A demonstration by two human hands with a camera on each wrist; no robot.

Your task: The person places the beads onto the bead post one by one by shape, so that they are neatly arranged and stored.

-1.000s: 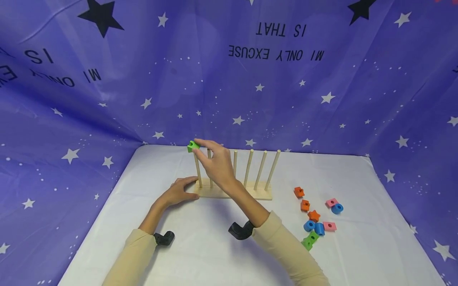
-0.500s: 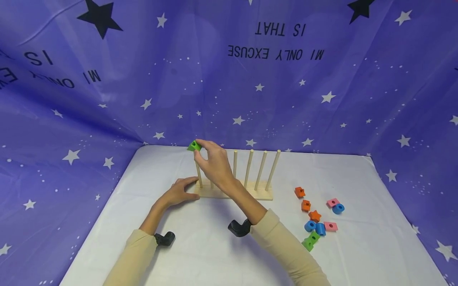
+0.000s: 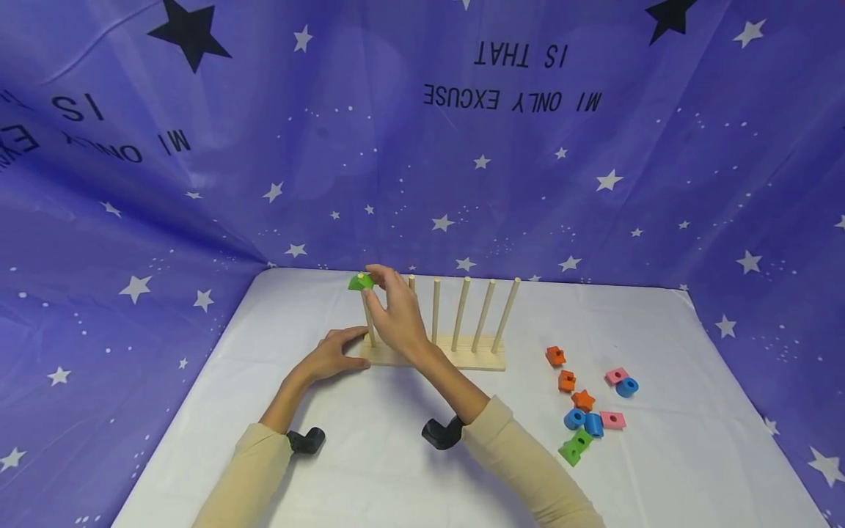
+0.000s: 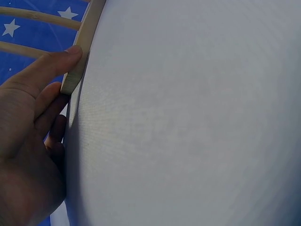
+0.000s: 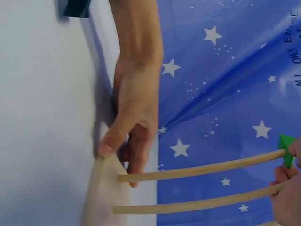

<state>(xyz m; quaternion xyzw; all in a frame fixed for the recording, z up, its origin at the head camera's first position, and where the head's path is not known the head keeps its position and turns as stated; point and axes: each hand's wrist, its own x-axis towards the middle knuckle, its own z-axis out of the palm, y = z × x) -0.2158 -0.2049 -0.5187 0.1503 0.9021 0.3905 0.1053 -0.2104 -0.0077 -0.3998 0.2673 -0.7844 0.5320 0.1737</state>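
A green block with a hole (image 3: pixel 357 283) sits at the top of the leftmost wooden peg, whose tip shows through the hole. My right hand (image 3: pixel 400 312) pinches the block at its right side with thumb and forefinger; in the right wrist view the fingertips are at the green block (image 5: pixel 285 147). The wooden peg stand (image 3: pixel 477 359) has a flat base with several upright pegs. My left hand (image 3: pixel 328 356) grips the left end of that base, thumb on the near edge and fingers behind, as the left wrist view shows with the thumb (image 4: pixel 66 59).
Right of the stand lie loose beads: several orange stars (image 3: pixel 584 400), blue cylinders (image 3: pixel 593 425), pink blocks (image 3: pixel 613 420) and green blocks (image 3: pixel 573 449). A starry purple cloth (image 3: pixel 528 183) rises behind the white table (image 3: pixel 370 469).
The green block has turned level and come down slightly onto the leftmost peg, its tip now through the hole. My right hand moved down with it. The left hand stays put.
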